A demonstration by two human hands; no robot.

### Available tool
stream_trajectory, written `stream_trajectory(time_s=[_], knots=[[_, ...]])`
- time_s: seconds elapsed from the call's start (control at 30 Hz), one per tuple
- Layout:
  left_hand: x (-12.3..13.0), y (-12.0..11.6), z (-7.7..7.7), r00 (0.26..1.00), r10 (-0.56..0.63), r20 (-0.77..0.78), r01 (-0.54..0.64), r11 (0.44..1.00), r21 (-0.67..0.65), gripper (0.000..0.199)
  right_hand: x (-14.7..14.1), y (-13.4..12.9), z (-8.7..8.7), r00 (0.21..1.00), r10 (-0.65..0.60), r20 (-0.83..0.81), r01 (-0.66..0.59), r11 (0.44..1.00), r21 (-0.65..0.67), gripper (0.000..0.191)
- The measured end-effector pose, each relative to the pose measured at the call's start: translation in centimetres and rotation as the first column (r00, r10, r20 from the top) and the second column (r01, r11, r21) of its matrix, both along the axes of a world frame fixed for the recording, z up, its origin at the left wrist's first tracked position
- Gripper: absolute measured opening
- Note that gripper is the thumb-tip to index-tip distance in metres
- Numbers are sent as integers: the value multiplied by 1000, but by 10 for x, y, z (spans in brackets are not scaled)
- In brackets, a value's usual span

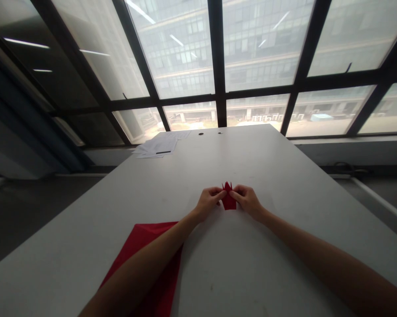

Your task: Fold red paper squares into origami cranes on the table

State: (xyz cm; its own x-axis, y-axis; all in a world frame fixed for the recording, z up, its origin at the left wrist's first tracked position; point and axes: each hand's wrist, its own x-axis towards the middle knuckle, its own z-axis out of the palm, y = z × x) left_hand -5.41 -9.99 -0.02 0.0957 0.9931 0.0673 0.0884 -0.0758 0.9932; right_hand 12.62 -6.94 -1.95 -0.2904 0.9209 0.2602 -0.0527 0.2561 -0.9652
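A small folded red paper piece (229, 203) with several pointed tips along its top is held up over the white table (218, 251). On its left edge, my left hand (211, 201) pinches it between thumb and fingers. My right hand (248, 200) grips the opposite edge the same way, thumb toward me. Under my left forearm lies a large red sheet (148, 235), partly covered by the arm. Whether the folded piece's lower edge touches the table I cannot tell.
Loose white papers (157, 144) lie at the table's far left, with a dark pen-like stick (163, 152) on them. Two small holes, one of them a dark round opening (201, 134), sit near the far edge. Large framed windows (220, 66) rise behind the table.
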Motion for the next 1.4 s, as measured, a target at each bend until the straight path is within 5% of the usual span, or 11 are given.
stream_trajectory(time_s=[0.8, 1.0, 1.4], knots=[[-1, 3, -5, 995, 95, 43, -97, 994, 59, 37, 0, -1, 4, 999, 35, 15, -35, 998, -48, 28], [0, 2, -3, 1000, -1, 14, 1, 999, 45, 37, 0, 0, 3, 1000, 11, 16, -10, 999, -42, 30], [2, 1, -1, 1000, 13, 8, -14, 998, 64, 32, 0, -1, 3, 996, 67, 63, -64, 997, -51, 33]])
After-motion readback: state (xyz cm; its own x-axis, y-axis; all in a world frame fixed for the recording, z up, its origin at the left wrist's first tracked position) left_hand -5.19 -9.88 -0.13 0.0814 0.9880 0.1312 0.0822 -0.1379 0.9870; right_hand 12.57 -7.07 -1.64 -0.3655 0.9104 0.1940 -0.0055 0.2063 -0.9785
